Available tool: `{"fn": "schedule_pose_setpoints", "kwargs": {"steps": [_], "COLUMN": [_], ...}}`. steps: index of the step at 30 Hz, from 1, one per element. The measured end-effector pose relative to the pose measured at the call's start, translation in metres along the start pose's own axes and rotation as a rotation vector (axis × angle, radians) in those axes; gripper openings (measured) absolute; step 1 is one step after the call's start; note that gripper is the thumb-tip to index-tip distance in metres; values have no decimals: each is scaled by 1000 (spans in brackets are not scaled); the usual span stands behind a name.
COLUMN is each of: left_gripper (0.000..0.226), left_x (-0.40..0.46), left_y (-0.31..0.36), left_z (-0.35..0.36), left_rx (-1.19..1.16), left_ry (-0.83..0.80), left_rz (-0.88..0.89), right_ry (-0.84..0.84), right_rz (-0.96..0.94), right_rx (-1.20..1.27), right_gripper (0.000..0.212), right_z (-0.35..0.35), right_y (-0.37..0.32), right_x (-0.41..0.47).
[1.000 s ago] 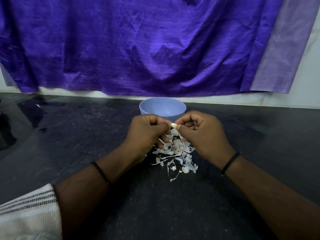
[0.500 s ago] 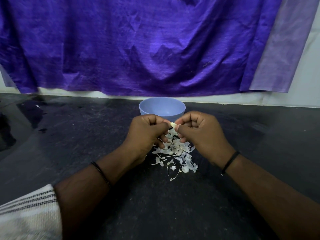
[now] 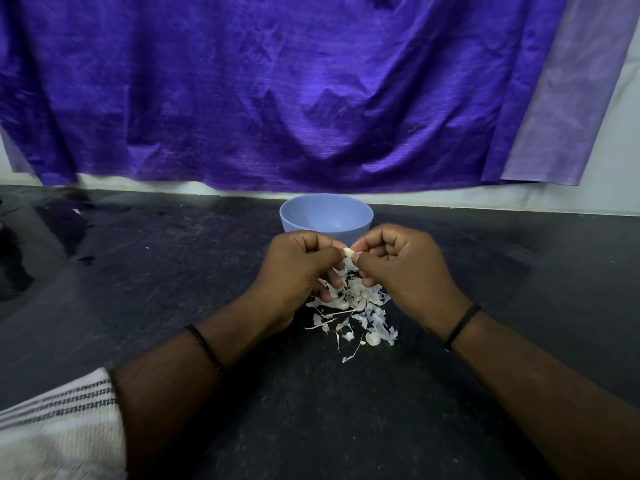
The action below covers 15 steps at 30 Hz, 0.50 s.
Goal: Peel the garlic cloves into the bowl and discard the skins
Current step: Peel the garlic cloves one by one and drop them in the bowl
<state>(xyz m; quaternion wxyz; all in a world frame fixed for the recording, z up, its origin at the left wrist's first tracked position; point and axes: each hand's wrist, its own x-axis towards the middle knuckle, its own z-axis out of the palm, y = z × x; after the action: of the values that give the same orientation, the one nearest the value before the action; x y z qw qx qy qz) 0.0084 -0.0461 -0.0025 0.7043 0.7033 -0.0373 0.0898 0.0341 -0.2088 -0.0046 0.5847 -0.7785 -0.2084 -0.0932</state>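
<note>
We are looking down at a dark counter (image 3: pixel 173 341) with a matte, faintly speckled and scuffed surface, glossier at the far left where it is reflecting the room. A round, smooth pale-blue bowl (image 3: pixel 326 216) is standing near the back edge, its wall plain and its opening facing up; what is lying inside it we cannot tell. Behind it a crumpled purple cloth (image 3: pixel 277 91), slubbed and slightly shiny, is hanging against a white wall, with a paler lilac strip at its right edge.

Between the bowl and us, a loose heap of garlic skins (image 3: pixel 356 306) is lying on the counter: thin, papery, off-white flakes and curling slivers, a few thread-like bits straying toward us.

We are holding both hands together just above that heap and just in front of the bowl. Our left hand (image 3: pixel 298 268) is curling its fingers in, thumb and forefinger pinching one side of a small, pale, rounded garlic clove (image 3: pixel 348 252). Our right hand (image 3: pixel 405 268) is curled likewise, its thumb and forefinger tips pressing on the clove's other side, so the clove is sitting clamped between the two hands, only its top showing. A thin dark band is circling each wrist, and a cream sleeve with dark woven stripes (image 3: pixel 55 417) is covering the left upper forearm.
</note>
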Motion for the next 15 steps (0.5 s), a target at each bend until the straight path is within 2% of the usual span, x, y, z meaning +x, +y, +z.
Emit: {"fn": "schedule_pose_setpoints", "kwargs": {"steps": [15], "left_gripper": [7], "left_x": [1], "left_y": [2], "left_z": [-3], "left_rx": [-28], "left_ry": [-4], "left_rz": [-40], "right_ry": [11], "right_rz": [42], "right_rx": [39], "right_gripper": [9], "right_z": [0], "right_y": [-2], "right_x": [-1]}}
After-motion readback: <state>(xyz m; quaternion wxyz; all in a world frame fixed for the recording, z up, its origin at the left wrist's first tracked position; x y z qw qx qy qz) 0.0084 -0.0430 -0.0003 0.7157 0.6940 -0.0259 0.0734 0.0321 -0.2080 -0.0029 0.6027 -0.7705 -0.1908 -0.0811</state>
